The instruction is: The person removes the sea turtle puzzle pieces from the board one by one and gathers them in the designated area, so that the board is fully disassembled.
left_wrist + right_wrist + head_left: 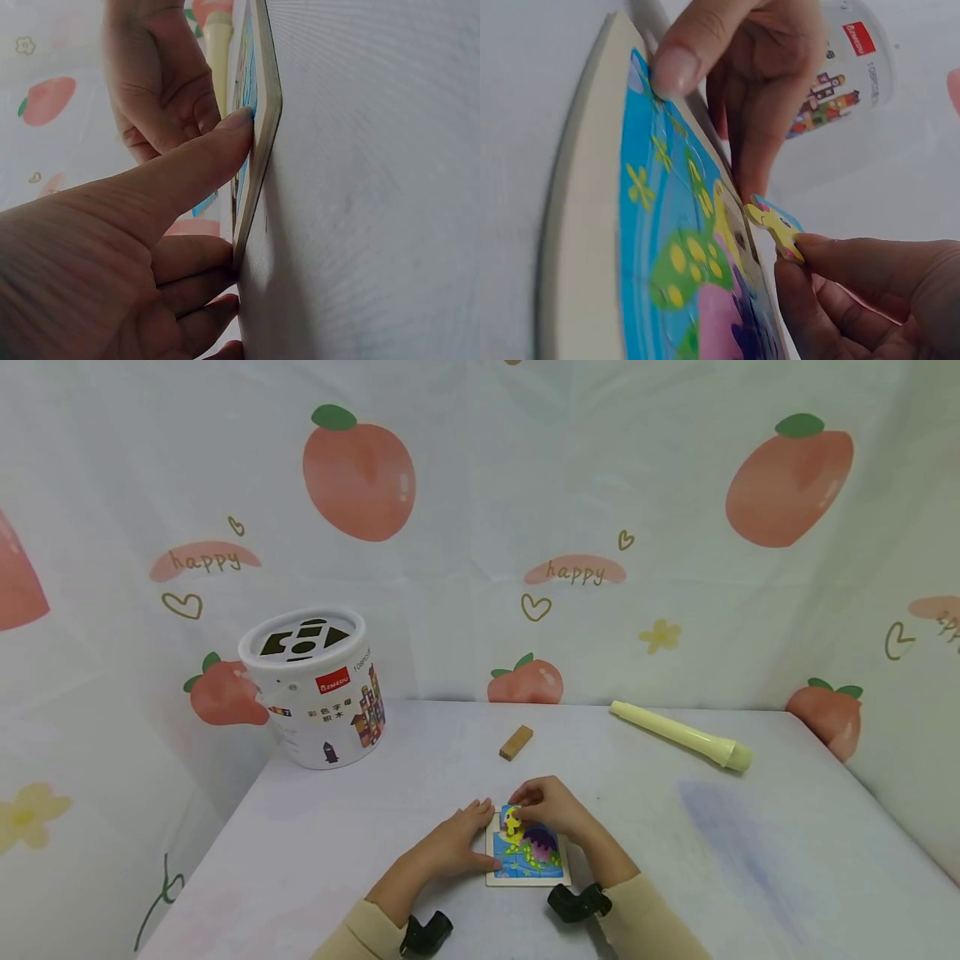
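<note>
A small wooden jigsaw puzzle [527, 867] with a pale frame lies on the table, its picture blue with green, yellow and purple shapes. My left hand [459, 843] stays at its left side. The left thumb [217, 142] presses on the picture near the frame, and the other fingers reach along the edge. Between thumb and fingertips, my right hand [553, 806] pinches a yellow and blue puzzle piece [778, 227]. It is tilted over the puzzle's far left corner, where a bare wooden gap [739, 232] shows in the right wrist view.
A white block bucket [315, 693] with shaped holes in its lid stands at the back left. Beyond the puzzle lies a small wooden block [516, 743]. A pale yellow stick-shaped thing [678, 735] lies at the back right, before the fruit-printed cloth [465, 468].
</note>
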Action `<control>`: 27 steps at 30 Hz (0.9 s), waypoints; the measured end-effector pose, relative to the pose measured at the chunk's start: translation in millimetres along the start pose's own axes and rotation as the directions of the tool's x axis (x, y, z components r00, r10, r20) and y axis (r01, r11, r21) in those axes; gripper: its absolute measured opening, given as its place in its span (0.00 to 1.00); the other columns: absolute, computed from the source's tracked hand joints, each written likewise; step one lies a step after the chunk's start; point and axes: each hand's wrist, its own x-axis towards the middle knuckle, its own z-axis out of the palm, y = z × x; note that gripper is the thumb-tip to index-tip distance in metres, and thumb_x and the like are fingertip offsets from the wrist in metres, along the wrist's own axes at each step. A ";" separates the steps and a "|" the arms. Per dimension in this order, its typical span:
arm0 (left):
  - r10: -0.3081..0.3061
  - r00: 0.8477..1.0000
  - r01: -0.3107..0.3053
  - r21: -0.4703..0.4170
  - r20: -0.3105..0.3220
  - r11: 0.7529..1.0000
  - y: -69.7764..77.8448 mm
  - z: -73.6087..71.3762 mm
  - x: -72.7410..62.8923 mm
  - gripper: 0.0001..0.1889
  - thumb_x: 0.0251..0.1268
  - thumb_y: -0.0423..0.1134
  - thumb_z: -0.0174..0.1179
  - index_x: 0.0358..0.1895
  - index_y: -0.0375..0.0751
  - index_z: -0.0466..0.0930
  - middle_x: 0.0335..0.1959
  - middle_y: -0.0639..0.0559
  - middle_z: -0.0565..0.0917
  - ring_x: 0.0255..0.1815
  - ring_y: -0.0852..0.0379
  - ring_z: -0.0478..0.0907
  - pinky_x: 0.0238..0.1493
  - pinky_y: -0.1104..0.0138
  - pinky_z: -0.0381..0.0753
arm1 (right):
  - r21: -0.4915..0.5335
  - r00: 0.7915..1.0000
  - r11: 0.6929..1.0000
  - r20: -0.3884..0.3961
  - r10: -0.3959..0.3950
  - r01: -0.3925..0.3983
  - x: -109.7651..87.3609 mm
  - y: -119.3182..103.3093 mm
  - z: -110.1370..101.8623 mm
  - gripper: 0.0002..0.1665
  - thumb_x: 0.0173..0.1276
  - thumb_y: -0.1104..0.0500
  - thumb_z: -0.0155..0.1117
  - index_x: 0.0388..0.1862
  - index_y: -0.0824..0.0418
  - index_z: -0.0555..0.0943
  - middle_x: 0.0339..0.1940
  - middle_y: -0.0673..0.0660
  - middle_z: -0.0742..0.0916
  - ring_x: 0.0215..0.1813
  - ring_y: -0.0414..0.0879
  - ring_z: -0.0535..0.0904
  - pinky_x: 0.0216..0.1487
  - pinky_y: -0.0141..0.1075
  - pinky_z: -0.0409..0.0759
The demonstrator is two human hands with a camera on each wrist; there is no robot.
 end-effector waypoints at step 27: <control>-0.034 0.999 0.034 -0.023 -0.002 0.999 -0.5 1.5 0.3 0.44 0.49 0.51 0.69 0.69 0.36 0.60 0.73 0.46 0.57 0.75 0.46 0.49 0.72 0.48 0.53 | -0.006 0.984 0.988 -0.091 0.151 -0.152 -32.3 32.1 -77.8 0.13 0.62 0.63 0.62 0.43 0.71 0.81 0.29 0.52 0.84 0.32 0.40 0.79 0.38 0.34 0.83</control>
